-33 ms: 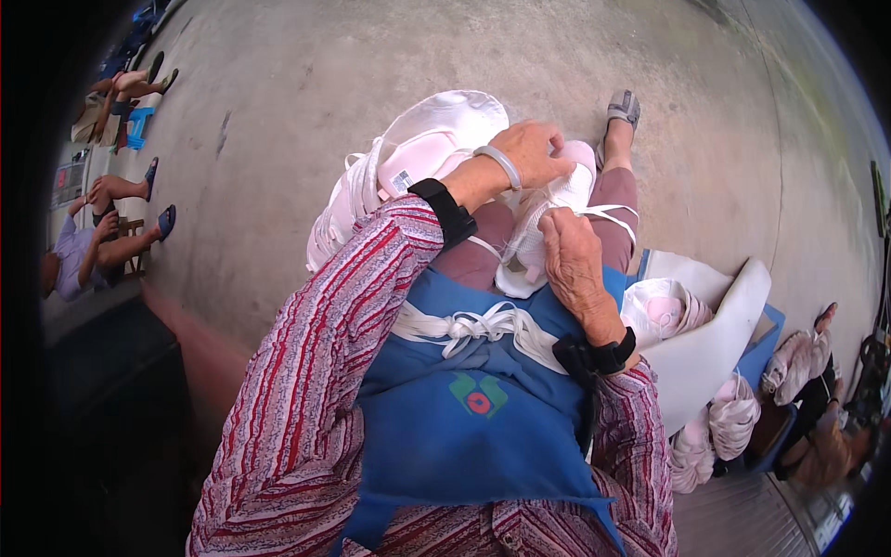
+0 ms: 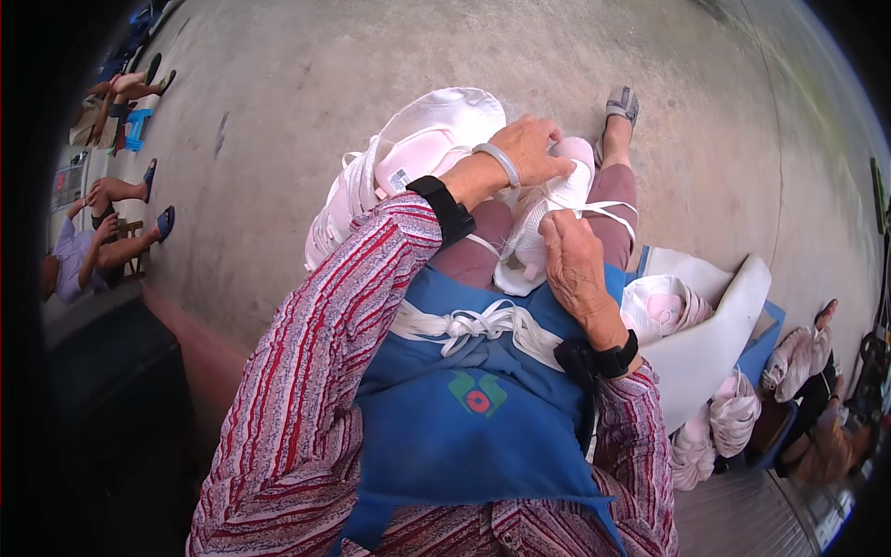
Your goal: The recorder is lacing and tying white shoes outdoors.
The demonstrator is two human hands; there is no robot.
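A white mesh shoe [image 2: 529, 243] with a pink toe lies across my lap, pointing away from me. My left hand [image 2: 525, 153], with a pale bangle at its wrist, bends over the shoe near the toe; its fingers are curled, and what they pinch is hidden. Closer to me, my right hand [image 2: 574, 262] is closed at the shoe's right side, thumb and finger pressed on a white shoelace [image 2: 613, 206]. That lace loops out over my right thigh. Across my blue apron [image 2: 473, 446] hangs a knotted bunch of white laces [image 2: 464, 327].
Left of the shoe rests a bundle of white and pink shoe pieces [image 2: 343, 209]. At my right, a blue bin [image 2: 767, 327] with a white liner [image 2: 696, 362] holds more; bundles [image 2: 733, 413] hang beside it. Other people sit at far left and far right on the concrete floor [image 2: 306, 102].
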